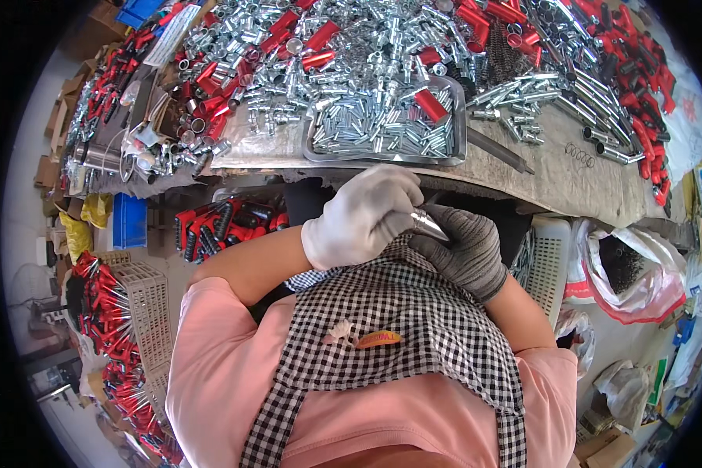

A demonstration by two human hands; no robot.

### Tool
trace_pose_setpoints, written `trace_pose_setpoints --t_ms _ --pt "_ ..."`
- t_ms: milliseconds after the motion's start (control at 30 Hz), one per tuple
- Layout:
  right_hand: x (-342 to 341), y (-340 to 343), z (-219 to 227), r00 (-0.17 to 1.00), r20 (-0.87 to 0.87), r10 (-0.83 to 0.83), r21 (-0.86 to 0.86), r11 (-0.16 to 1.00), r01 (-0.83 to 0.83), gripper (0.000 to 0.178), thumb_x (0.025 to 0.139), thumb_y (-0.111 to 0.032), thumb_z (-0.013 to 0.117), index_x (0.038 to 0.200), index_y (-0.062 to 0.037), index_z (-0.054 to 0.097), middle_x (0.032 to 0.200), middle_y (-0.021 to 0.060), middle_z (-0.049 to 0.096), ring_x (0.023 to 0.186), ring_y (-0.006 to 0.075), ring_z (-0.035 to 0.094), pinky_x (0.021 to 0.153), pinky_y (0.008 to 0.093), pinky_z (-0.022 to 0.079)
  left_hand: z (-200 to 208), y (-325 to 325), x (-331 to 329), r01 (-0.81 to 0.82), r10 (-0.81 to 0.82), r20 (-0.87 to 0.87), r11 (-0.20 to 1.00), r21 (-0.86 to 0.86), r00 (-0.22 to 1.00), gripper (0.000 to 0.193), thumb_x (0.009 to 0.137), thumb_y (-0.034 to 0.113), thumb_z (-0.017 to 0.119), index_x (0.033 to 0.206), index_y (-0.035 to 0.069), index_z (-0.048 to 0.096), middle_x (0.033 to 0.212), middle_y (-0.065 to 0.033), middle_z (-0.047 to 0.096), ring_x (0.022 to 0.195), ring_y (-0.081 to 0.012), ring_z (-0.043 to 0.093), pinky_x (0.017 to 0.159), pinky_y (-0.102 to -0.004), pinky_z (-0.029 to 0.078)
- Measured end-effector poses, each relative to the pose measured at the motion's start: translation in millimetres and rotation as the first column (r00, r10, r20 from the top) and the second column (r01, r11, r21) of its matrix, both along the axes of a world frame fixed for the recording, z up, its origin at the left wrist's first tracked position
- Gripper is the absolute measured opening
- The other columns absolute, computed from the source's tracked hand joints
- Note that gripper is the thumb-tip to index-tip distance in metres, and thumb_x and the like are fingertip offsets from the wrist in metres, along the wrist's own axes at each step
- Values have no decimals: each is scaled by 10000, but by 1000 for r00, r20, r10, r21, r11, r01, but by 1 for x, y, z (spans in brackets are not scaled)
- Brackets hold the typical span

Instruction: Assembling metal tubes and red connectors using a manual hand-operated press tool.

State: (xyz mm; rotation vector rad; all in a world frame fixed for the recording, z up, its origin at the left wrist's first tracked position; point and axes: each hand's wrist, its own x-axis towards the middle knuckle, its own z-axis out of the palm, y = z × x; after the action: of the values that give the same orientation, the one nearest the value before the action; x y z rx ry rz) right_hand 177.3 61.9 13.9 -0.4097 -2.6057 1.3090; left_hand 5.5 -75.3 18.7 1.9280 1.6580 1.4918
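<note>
Grips clamped, left hand [366, 217] and right hand [469, 248] hold a tube [430, 225] mid-view. At twelve o'clock, a tray [366, 160] and metal parts [351, 51] crowd the table [515, 173]; basket [150, 308] at eight, sack [663, 279] at three.

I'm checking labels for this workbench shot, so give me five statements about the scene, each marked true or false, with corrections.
1. The left hand wears a white glove. True.
2. The right hand is bare. False: it wears a grey glove.
3. Both hands hold a shiny metal part. True.
4. The metal tray holds only small silver rods. False: a red tube lies there too.
5. The apron is black-and-white checked. True.
</note>
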Motion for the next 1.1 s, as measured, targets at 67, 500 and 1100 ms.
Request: trace_pose_setpoints --t_ms 67,500,1100 --pt "-2 0 -7 990 -141 -1 65 998 10 470 770 -370 794 1130 -89 683 853 138 709 724 305 702 649 368 563 3 -3 -2 -19 11 -151 999 -49 989 51 853 89 642 882 51 625 1012 -130 626 992 -334 623 907 -462 492" --pt "13 2 -20 932 -328 156 398 917 -13 497 657 -240 850 1089 -58 685 726 120 653 594 290 659 516 370 515 34 14 -3 154 -143 74 703 -694 987 390 691 201 743 972 -18 585 886 -180 672 835 -339 676 729 -395 529" --pt "36 47 -33 980 -142 137 17 991 -136 492 830 -181 677 1268 5 550 1001 211 683 893 393 675 769 430 556 37 64 -21 160 -260 -61 744 -649 964 413 695 232 755 1018 12 622 862 -148 656 769 -313 657 670 -393 519"
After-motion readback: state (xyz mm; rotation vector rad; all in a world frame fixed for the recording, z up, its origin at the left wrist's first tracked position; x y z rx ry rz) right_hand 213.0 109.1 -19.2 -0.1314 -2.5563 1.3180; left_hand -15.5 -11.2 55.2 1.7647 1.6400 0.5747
